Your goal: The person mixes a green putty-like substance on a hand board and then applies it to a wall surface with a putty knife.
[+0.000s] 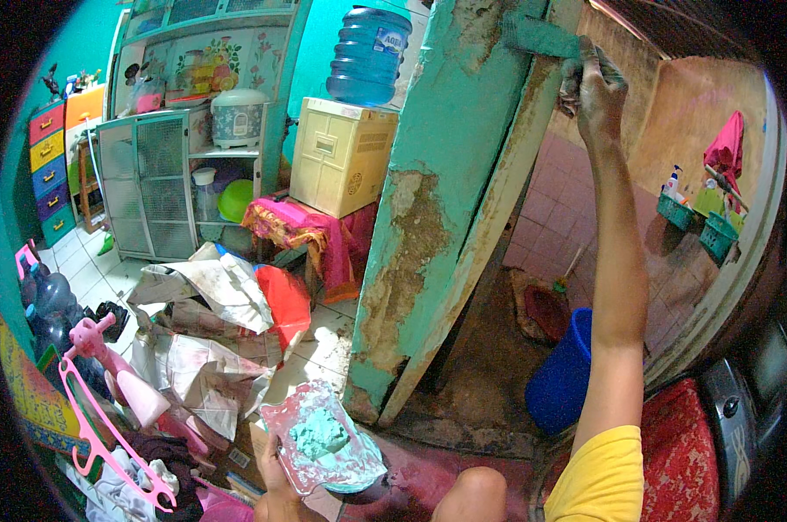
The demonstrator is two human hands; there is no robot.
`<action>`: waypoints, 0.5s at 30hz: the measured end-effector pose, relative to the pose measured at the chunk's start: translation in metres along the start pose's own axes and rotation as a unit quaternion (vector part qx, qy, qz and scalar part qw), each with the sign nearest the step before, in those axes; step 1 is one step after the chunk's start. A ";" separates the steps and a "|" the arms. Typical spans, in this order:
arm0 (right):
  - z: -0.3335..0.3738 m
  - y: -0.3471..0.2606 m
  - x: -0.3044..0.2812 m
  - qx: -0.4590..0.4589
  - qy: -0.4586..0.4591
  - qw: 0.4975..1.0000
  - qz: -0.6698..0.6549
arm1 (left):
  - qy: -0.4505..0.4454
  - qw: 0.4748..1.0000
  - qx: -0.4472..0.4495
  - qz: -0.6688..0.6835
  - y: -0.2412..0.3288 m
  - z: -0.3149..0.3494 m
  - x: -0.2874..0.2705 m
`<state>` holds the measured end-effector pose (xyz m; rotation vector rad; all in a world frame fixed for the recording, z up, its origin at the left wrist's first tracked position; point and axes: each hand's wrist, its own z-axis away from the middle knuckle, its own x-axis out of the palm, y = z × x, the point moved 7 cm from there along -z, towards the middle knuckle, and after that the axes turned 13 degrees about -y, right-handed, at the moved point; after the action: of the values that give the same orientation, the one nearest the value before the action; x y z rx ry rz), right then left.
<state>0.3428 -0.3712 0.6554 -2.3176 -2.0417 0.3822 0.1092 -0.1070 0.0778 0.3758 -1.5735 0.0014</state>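
High reach with a putty scraper (541, 36), teal paste (319, 435) held low

The person's right hand (595, 87) was closed around the putty scraper, whose teal-coated blade lay across the upper part of a teal wall (437, 113); whether it pressed on the surface could not be told. The left hand (276, 474) gripped the left edge of a reddish mixing board (282, 426), where the teal paste sat in a heap, well below the scraper.

The board had no visible raised rim, so a tilt of the left wrist could slide the heap off. Paste could also drop from the raised blade if it was loaded too thickly. Lower down, the wall's bare, crumbling patch (411, 235) looked likely to shed grit under a hard scrape, and fresh paste might not bond there. Any spill could land on the crumpled pale sacks (210, 296) or the floor nearby.

Beyond the doorway stood a blue bucket (559, 374), its inside hidden. A teal basket (676, 211) held a pump bottle (672, 180). The rice cooker (238, 117) had its lid down, hiding its contents. A blue water jug (367, 61) stood on a cream cabinet (341, 157), its fill level unclear.
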 end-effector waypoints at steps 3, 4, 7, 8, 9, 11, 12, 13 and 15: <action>0.001 0.001 -0.001 0.017 0.011 0.998 -0.058 | -0.001 1.000 0.007 0.000 0.002 0.000 -0.004; 0.002 -0.001 -0.002 0.019 0.007 0.997 -0.071 | -0.002 1.000 0.008 0.003 0.002 -0.001 -0.005; 0.008 -0.011 0.000 -0.001 0.006 1.000 -0.012 | -0.004 1.000 0.008 0.006 0.002 -0.002 -0.005; 0.007 -0.012 0.005 0.004 -0.005 1.000 -0.008 | -0.005 1.000 0.008 0.000 0.002 -0.002 -0.007; 0.007 -0.014 0.010 0.009 -0.016 1.000 -0.004 | -0.005 1.000 0.009 -0.006 0.003 -0.002 -0.011; 0.007 -0.014 0.009 0.008 -0.007 1.000 -0.008 | -0.005 1.000 0.006 -0.019 0.003 -0.001 -0.005; 0.004 -0.012 0.006 0.001 0.013 1.000 -0.017 | -0.006 1.000 0.005 -0.026 0.002 0.000 0.000; 0.002 -0.013 0.003 -0.007 0.033 0.999 -0.027 | -0.008 0.999 0.004 -0.033 0.002 0.000 0.005; 0.002 -0.011 -0.006 0.021 0.043 0.998 -0.051 | -0.013 0.999 0.002 -0.033 0.001 -0.001 0.003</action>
<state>0.3315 -0.3760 0.6567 -2.1562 -2.0800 0.3124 0.1096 -0.1063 0.0810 0.4322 -1.5856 -0.0503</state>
